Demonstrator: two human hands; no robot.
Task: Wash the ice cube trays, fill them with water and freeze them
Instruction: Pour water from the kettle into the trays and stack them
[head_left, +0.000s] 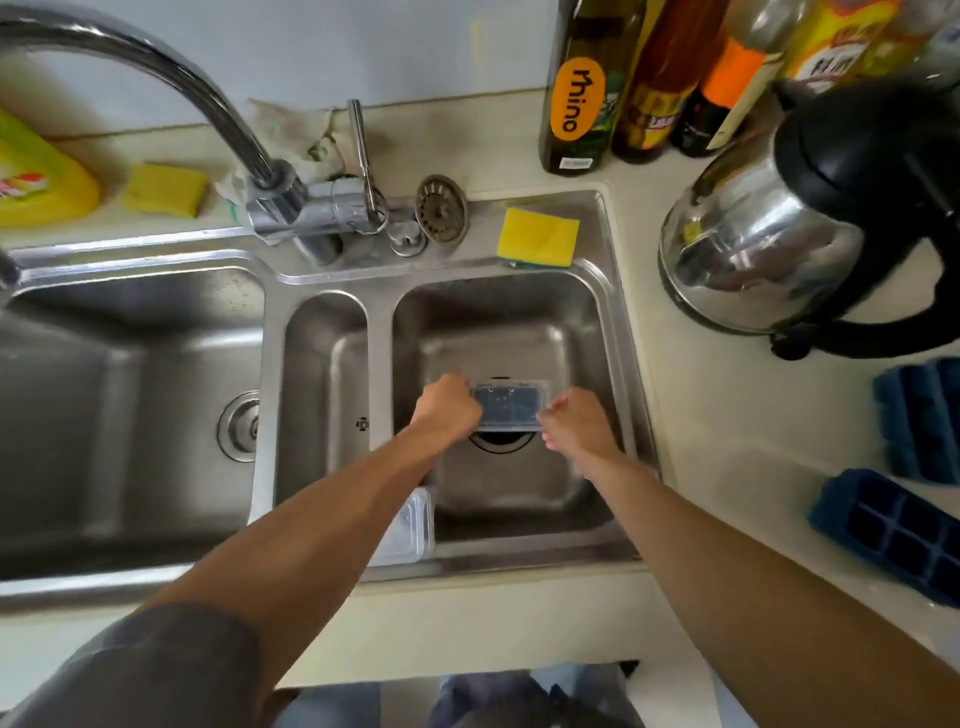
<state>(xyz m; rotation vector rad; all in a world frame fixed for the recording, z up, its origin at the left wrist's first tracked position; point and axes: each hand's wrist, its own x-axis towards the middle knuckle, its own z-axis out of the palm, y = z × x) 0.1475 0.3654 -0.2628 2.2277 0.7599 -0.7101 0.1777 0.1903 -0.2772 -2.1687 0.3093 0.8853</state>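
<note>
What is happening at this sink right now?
A person holds a clear-rimmed ice cube tray over the drain of the right basin, left hand and right hand at its two ends. Two blue trays lie on the counter at right. The faucet points away.

Sink area, surfaces
Sink (613, 291) brushed steel; faucet (156, 62) glossy chrome; kettle (753, 244) mirror-polished metal; ice tray (509, 408) clear plastic; counter (727, 415) smooth, pale.
</note>
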